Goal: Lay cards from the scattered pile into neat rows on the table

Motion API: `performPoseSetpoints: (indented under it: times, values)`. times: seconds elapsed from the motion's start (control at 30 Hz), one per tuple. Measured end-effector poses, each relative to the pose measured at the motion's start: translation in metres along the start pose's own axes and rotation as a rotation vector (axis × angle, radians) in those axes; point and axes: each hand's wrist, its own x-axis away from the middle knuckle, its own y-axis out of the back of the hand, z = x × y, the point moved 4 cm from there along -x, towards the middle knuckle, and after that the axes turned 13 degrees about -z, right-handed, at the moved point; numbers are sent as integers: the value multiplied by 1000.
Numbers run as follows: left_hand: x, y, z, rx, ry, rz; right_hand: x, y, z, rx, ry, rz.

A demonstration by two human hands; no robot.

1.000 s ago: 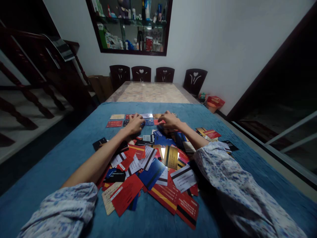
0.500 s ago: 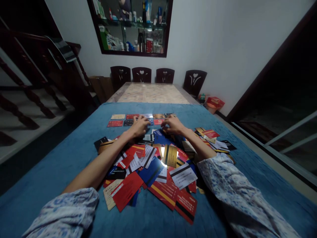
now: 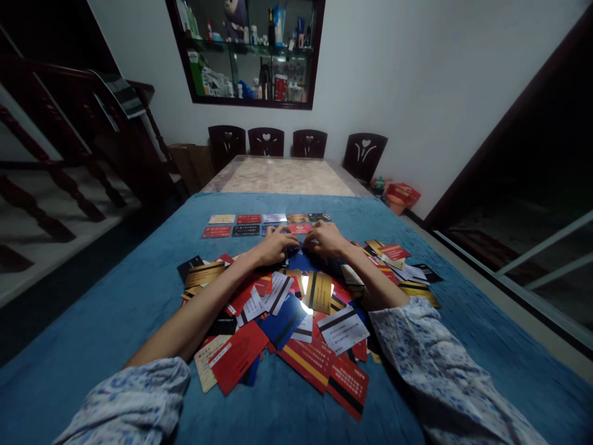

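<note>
While both hands sit low at the far edge of the heap, I read the grip from my remote feed like this: the left hand [image 3: 277, 246] and the right hand [image 3: 327, 239] are curled palm-down, with their fingertips almost meeting over a dark blue card [image 3: 302, 262]. I cannot tell whether either hand is pinching that card or only pressing on it. The light is dim and the knuckles hide the fingertips.

From the hands back toward the body spreads the pile of cards [image 3: 287, 312]. It is a loose overlap of red, blue, white and gold cards, some with a dark stripe facing up, and both forearms lie across it. Just past the fingers lie the two rows of cards [image 3: 259, 224], flat, evenly spaced and untouched.

A second ago both hands were up on those rows. They have since drawn back onto the pile, so the rows now show uncovered and the handling has moved to the loose cards.

All of this rests on a blue cloth [image 3: 115, 296]. Beyond it are a marble tabletop [image 3: 282, 176], dark chairs [image 3: 266, 142] along the wall and a wall cabinet [image 3: 252, 55] of bottles.
</note>
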Motion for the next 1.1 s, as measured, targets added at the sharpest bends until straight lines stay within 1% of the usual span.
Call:
performPoseSetpoints:
  times: [0.13,0.27,0.47,0.67,0.9,1.1]
  values:
    - [1,-3,-3,19,-24,55,1,-7,-1,-12,30,13]
    - [3,-1,-3,-30,-29,83,-1,-12,-2,-18,36,14]
    - [6,0,3,-133,-41,81,-1,-16,1,-34,55,4]
    - [8,2,9,-201,-3,95,0,-17,5,-36,64,6]
    - [10,10,11,-230,27,139,0,-18,5,-55,55,-3]
    - [11,13,15,-207,59,140,-2,-23,2,-105,29,-7]
